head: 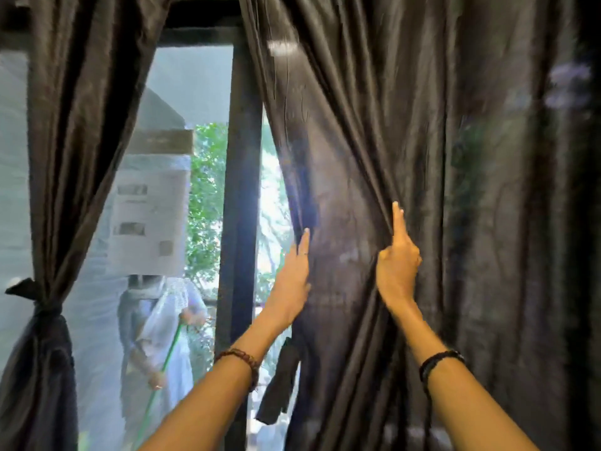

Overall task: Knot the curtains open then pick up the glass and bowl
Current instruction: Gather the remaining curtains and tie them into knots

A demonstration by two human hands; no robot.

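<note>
A: Status? Quick.

B: Left curtain (48, 196) at 9 o'clock is already tied with its band. Right curtain (406, 157), 1 to 3 o'clock, hangs loose. Glass and bowl not in view.

A: Hands?

B: Left hand (291, 281) flat, fingers straight, laid on the right curtain's inner edge at centre. Right hand (398, 265) just beside it toward 3 o'clock, curled round a fold of fabric, index finger sticking up.

A: Tie for it?

B: Dark strap (279, 382) dangles at 6 o'clock, off that inner edge.

A: Risks?

B: My guess: slick fabric. The flat left hand only presses, so the gathered folds could slide out before the strap goes round. Too loose a bundle, the knot sags and the window (201, 190) gets covered again.
</note>
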